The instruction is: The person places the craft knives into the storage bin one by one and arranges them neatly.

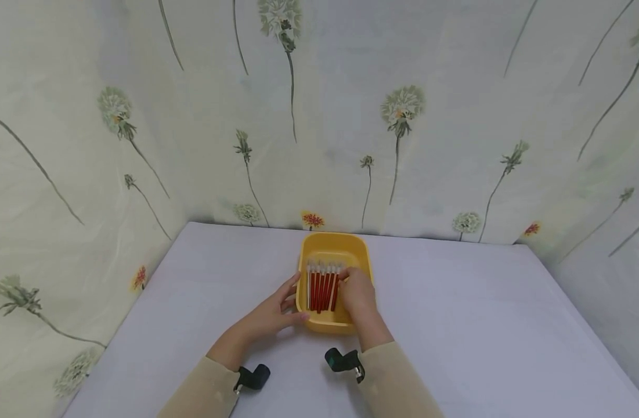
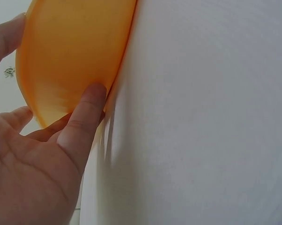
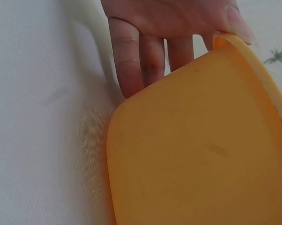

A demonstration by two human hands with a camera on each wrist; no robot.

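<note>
A yellow tray stands on the white table. Inside lie several slim red sticks with pale tips, side by side; whether they are pens or paintbrushes cannot be told. At the tray's left side my left hand holds it, thumb by the near corner and fingers along the wall. The left wrist view shows this hand with thumb low on the tray's outer wall. My right hand reaches inside the tray and pinches the upper end of the rightmost stick; its thumb is hidden.
The white tabletop spreads to both sides of the tray. A flowered cloth wall rises behind the table's far edge. Dark wrist camera mounts show by both sleeves. Fingers of a hand touch the tray's edge in the right wrist view.
</note>
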